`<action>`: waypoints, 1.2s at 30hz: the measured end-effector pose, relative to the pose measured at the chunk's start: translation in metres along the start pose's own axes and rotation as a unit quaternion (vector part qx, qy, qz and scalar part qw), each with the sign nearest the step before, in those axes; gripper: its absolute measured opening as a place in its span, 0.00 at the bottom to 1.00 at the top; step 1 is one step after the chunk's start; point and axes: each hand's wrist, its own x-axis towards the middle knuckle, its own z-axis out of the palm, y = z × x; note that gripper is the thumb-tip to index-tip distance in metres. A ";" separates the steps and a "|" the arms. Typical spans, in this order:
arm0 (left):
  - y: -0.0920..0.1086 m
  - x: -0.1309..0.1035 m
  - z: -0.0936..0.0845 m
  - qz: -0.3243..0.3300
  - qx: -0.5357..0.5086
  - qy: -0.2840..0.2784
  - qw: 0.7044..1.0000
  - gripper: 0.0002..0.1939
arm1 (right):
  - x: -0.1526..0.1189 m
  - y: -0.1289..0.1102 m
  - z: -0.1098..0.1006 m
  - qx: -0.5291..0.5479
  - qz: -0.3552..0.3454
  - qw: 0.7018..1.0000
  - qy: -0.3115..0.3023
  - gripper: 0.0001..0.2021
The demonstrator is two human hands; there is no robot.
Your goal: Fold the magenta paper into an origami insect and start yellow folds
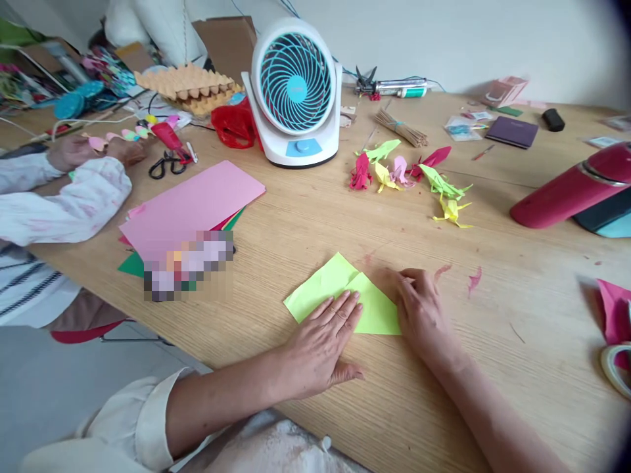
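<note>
On the wooden table before me lies a yellow-green sheet of folding paper (320,286), partly folded, with a triangular flap on its right side. My left hand (325,338) rests flat on the paper, fingers stretched out and thumb apart. Beside the paper's right edge is my right hand (421,309), its fingers curled in and its side against the edge; I see nothing in it. Beyond the hands sit several folded paper cranes (394,174) in pink, red, yellow and green.
Left of me is a stack of coloured paper (197,203), with scissors (167,164) behind. A white fan (296,92) stands at the back. A red bottle (566,190) and tape roll (616,369) lie to the right. Another person's hands (98,152) work at far left.
</note>
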 end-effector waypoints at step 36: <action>-0.299 0.023 -0.124 -0.410 0.088 -0.193 0.887 0.38 | 0.079 -0.094 0.006 0.148 -0.102 0.979 -0.094 0.16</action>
